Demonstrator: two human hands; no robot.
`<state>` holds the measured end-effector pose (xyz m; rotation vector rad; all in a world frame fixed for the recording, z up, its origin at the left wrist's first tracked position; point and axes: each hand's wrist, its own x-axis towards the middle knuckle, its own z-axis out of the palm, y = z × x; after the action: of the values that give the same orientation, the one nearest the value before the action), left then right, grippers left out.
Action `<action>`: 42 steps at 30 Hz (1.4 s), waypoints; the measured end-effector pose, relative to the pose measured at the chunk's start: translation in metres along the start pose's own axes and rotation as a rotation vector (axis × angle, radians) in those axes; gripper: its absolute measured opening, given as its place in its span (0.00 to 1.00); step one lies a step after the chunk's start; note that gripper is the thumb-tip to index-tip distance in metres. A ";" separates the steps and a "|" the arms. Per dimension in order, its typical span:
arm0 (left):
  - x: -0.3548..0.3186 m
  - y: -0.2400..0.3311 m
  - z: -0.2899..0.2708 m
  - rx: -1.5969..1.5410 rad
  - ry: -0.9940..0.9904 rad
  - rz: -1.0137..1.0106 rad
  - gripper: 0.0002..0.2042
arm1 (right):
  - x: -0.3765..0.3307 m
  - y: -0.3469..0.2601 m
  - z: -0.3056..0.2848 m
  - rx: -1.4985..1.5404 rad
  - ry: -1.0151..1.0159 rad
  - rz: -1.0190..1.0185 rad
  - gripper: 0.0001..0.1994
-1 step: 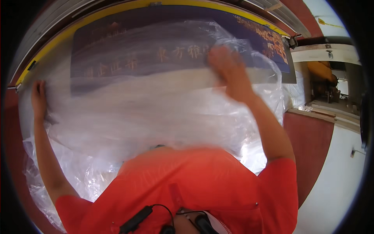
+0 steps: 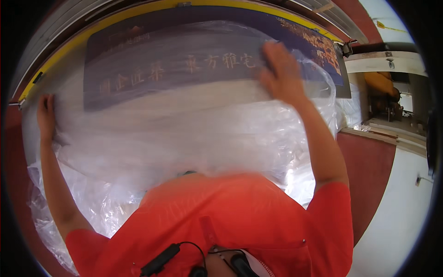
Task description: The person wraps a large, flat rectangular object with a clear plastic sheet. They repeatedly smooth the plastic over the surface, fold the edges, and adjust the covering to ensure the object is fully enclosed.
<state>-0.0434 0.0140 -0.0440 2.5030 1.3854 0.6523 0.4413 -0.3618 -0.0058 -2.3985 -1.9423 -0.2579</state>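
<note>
A dark blue printed panel (image 2: 184, 76) with gold lettering and a tree pattern lies on the work surface in front of me. Clear plastic film (image 2: 184, 124) covers much of it and falls in loose folds toward my body. My right hand (image 2: 284, 76) is open, its fingers stretched out and a little blurred, over the film at the right part of the panel. At the far left edge, my left hand (image 2: 46, 117) is closed, its fingers curled at the film's side; the exact grip is partly hidden.
A yellow strip (image 2: 138, 15) runs along the far edge, with a small clamp-like fitting (image 2: 347, 48) at its right end. Bunched film (image 2: 99, 201) hangs at the near left. A red-brown panel (image 2: 364, 177) and a white surface (image 2: 392, 221) lie to the right.
My right hand has swept to the right and slightly away from me over the film. Wrinkles beside it have flattened, uncovering more lettering. My left hand stays in place.
</note>
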 end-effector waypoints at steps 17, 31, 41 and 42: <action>0.003 0.012 -0.001 -0.012 0.049 0.026 0.08 | 0.059 0.052 0.012 0.110 0.159 0.125 0.19; 0.004 0.015 -0.001 -0.048 0.045 -0.001 0.07 | 0.068 0.042 -0.016 0.206 0.401 0.060 0.06; 0.012 0.022 0.001 -0.051 0.063 0.033 0.07 | 0.073 0.082 0.028 0.113 0.413 0.304 0.08; 0.010 0.023 0.000 -0.044 0.058 0.026 0.07 | 0.076 0.080 0.025 0.041 0.508 0.234 0.08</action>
<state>-0.0211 0.0102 -0.0325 2.4912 1.3444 0.7576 0.5368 -0.3022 -0.0133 -2.2174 -1.4204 -0.7222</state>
